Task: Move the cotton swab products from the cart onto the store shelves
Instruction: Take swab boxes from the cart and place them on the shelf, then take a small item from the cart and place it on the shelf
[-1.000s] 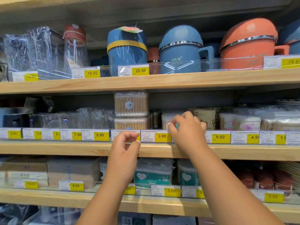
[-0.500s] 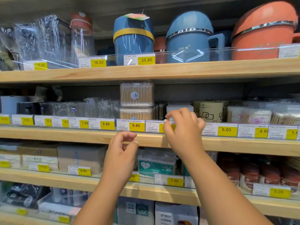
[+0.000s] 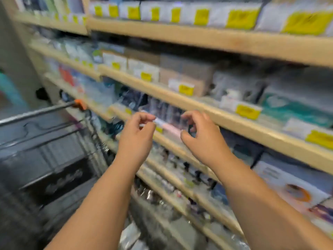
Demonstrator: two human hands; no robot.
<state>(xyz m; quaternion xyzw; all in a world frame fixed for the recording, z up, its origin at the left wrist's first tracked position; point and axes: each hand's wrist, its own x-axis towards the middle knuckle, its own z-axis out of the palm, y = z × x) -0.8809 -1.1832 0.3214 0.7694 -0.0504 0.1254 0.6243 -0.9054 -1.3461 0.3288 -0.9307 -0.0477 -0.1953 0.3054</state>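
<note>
Blurry wooden shelves (image 3: 198, 104), cart (image 3: 54, 159) on the left; left hand (image 3: 137, 136) and right hand (image 3: 203, 139) hover half-curled, seemingly empty.

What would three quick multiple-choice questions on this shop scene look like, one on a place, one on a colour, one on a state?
1. The cart stands: A. at the left B. at the right C. overhead
2. The price tags are: A. red B. yellow C. green
3. The left hand and right hand are: A. on the cart handle B. hanging down C. raised before the shelves
Answers: 1 A, its wire side fills the left; 2 B, yellow tags line the shelf edges; 3 C, both are up, apart from the cart.
</note>
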